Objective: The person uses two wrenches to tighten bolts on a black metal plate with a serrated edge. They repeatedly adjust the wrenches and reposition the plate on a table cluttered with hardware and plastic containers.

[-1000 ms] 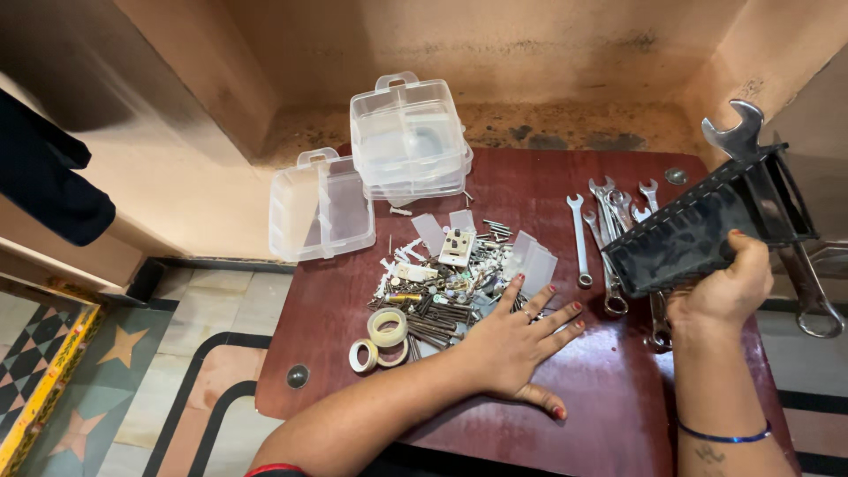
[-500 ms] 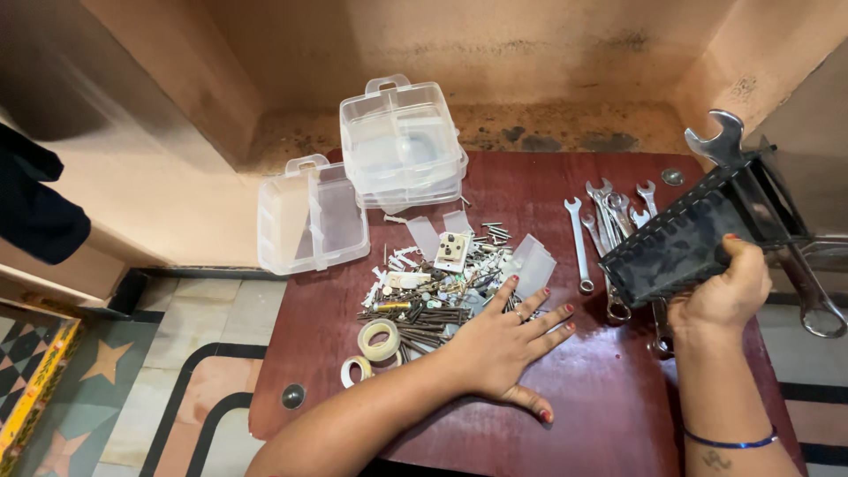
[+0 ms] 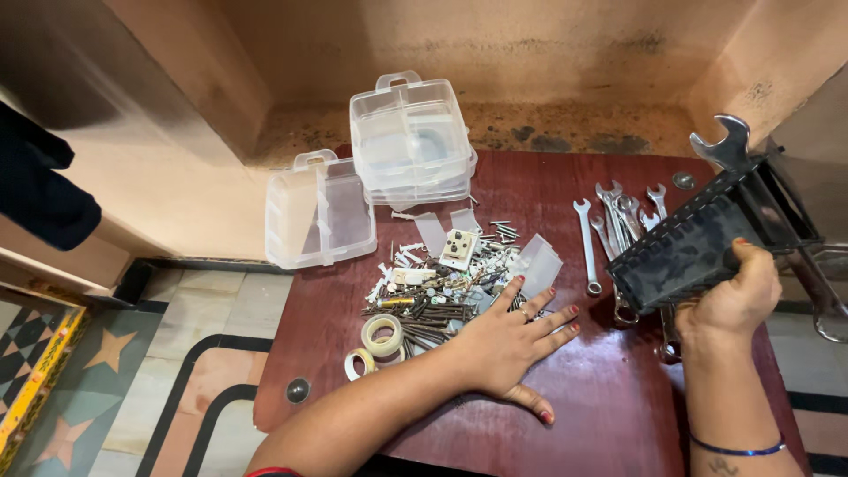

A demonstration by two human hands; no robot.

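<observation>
Two hands work over a dark red table (image 3: 609, 415). The left hand (image 3: 508, 344) lies flat, fingers spread wide, gripping nothing, its fingertips touching the near right edge of a pile of screws and nails (image 3: 442, 296). The right hand (image 3: 733, 300), at the right, is closed around a black tool tray (image 3: 698, 243) tipped on its side. Two tape rolls (image 3: 375, 344) lie left of the pile. Two clear plastic boxes (image 3: 362, 177) stand at the far left. Several spanners (image 3: 618, 230) lie between pile and tray; I cannot count them exactly.
</observation>
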